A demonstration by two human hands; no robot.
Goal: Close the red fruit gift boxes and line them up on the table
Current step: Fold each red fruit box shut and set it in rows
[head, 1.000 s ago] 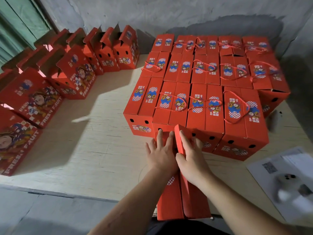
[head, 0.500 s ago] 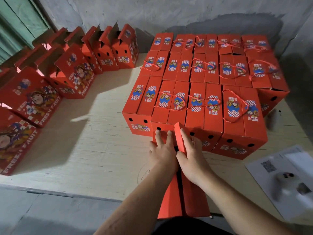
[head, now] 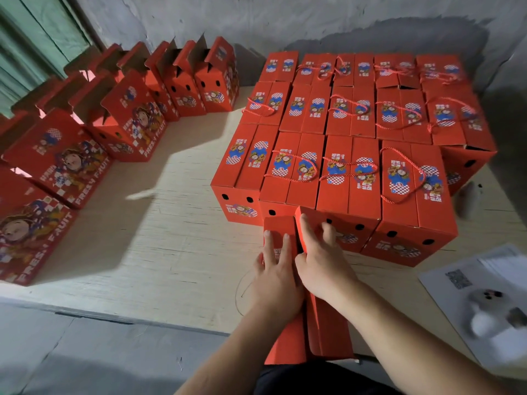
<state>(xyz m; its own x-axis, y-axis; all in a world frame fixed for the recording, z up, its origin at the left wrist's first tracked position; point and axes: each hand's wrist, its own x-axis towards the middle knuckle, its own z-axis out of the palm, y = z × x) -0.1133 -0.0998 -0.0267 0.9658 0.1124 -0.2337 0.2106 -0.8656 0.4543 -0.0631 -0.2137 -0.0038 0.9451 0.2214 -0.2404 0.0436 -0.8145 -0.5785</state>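
Pale wooden counter [head: 171, 252] carried closed boxes [head: 350, 132] at one o'clock. At six o'clock, the gift box [head: 302, 332] lay under both hands: left hand [head: 275, 273] flat on one flap, right hand [head: 325, 263] pressing the raised flap. Best to press both flaps level before sliding it into line.

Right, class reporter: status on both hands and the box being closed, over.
Left hand flat on left flap, right hand pressing right flap. Box at table edge, flaps not yet flat. Closed boxes directly ahead; open boxes left.
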